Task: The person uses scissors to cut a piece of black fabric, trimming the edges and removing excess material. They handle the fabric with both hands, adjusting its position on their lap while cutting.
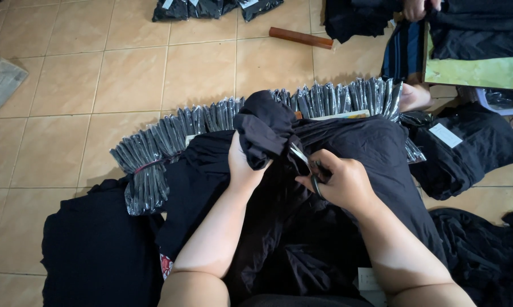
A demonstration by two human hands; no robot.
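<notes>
Left hand [242,165] has a bunched-up black garment [265,128] gripped tight over the lap, right hand [339,182] is closed around small scissors [304,162] right against it. Row of bagged black clothes [256,116] sits just beyond on the floor [125,74].

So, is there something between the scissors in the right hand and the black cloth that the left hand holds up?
Nothing visible. The scissors in the right hand already meet the bunched black cloth, which the left hand grips from below, so no gap or object separates them.
</notes>
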